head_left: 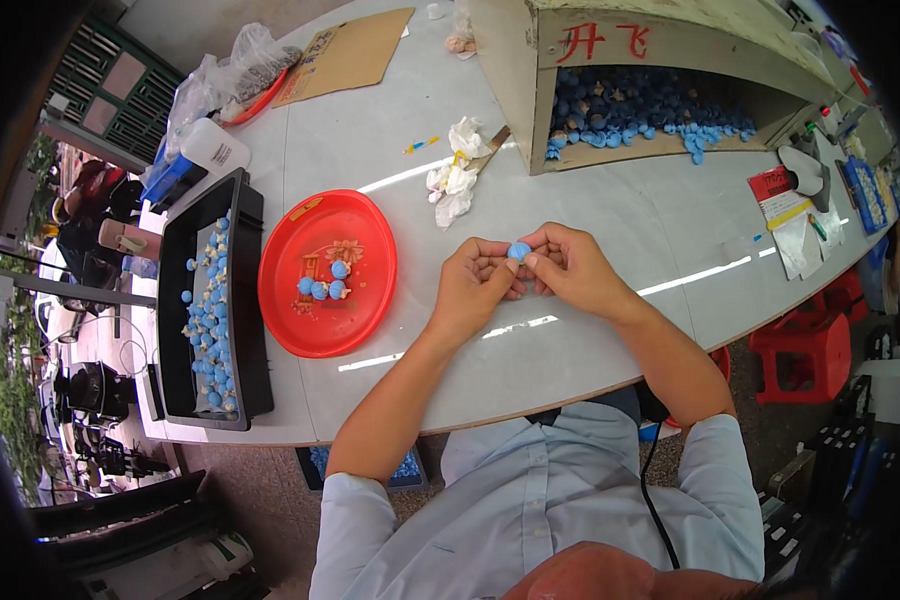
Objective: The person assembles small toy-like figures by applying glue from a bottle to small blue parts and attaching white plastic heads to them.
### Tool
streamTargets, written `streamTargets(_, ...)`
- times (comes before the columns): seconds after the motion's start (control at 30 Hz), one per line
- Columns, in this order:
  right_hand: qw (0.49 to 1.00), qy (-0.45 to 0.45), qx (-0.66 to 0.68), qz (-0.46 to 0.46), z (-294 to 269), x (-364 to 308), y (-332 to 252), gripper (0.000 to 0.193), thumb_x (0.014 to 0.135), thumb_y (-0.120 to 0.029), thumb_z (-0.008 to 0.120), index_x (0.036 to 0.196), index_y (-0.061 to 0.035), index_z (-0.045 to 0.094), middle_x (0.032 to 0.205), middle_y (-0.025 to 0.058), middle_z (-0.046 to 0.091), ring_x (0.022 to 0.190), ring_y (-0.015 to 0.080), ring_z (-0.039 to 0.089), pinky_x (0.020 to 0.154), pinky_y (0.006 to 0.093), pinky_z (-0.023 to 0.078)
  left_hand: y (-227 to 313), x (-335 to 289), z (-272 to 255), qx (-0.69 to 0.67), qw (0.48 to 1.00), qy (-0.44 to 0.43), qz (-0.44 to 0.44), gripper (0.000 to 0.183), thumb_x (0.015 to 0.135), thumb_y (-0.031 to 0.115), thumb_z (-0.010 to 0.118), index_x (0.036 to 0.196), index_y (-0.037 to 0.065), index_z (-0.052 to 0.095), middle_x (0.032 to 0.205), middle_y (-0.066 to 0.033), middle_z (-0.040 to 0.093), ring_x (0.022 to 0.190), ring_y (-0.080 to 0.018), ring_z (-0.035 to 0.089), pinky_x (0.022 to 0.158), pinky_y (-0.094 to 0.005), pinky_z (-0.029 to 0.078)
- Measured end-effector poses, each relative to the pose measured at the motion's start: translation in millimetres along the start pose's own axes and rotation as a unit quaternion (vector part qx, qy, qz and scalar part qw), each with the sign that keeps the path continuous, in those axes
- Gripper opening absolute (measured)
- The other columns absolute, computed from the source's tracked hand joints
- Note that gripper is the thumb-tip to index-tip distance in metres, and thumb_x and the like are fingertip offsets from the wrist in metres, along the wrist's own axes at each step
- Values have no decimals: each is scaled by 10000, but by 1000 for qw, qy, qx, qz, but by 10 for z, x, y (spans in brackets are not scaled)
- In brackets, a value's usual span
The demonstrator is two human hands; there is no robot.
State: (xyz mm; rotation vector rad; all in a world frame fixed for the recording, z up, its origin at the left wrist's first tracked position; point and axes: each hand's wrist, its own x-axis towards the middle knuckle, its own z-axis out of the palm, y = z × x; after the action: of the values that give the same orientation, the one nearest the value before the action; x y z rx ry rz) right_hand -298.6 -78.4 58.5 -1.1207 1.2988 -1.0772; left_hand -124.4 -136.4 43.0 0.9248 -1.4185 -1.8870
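Note:
Between the fingertips of both hands is a small round blue piece (pixel 518 251), held above the table in front of me. My left hand (pixel 477 280) pinches it from the left, and my right hand (pixel 567 265) pinches it from the right with thumb and forefinger. To the left lies a round red plastic plate (pixel 370 310) bearing several small blue balls with pale tips (pixel 319 290). Farther left, a black tray (pixel 253 330) holds many similar blue-and-pale pieces (pixel 210 330).
A beige box (pixel 518 100), open at the front, stands at the back with many blue pieces inside. Crumpled tissues (pixel 455 185) lie before it. Cardboard (pixel 355 52) and a white plastic jug (pixel 216 147) are at the back left. A red stool (pixel 802 350) stands right of the table.

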Motion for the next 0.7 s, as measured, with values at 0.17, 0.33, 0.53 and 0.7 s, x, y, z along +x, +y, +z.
streamTargets(0.17, 1000, -1, -4, -18, 1, 7, 19, 148, 951, -70, 563, 1076, -1, 601, 835, 34, 657, 681, 58, 585, 599, 216, 502, 24, -1, -1, 5, 1000, 0, 7, 198, 951, 54, 581, 1097, -62, 514, 937, -169, 680, 781, -161, 672, 674, -266, 563)
streamTargets(0.33, 999, -13, 22, -29, -30, 20, 38, 180, 955, -75, 568, 1121, -6, 587, 872, 24, 632, 734, 68, 583, 642, 226, 505, 10, 11, -32, 1, 999, -19, 32, 222, 955, 74, 589, 1120, -45, 500, 986, -165, 672, 828, -168, 675, 696, -272, 560)
streamTargets(0.53, 999, -28, 15, -16, -66, 9, -32, 198, 957, -84, 573, 1138, -4, 582, 877, 15, 627, 726, 63, 566, 632, 217, 487, 27, -5, -45, -4, 999, -34, 20, 228, 955, 73, 594, 1129, -40, 499, 1000, -159, 669, 860, -175, 676, 701, -278, 555)
streamTargets(0.7, 998, -32, -18, -41, -93, 26, 7, 189, 944, -59, 578, 1121, 6, 589, 865, 10, 626, 715, 47, 551, 602, 204, 457, 19, 3, -49, 3, 999, -33, 5, 220, 953, 72, 599, 1118, -43, 510, 1009, -160, 667, 848, -169, 678, 706, -274, 560)
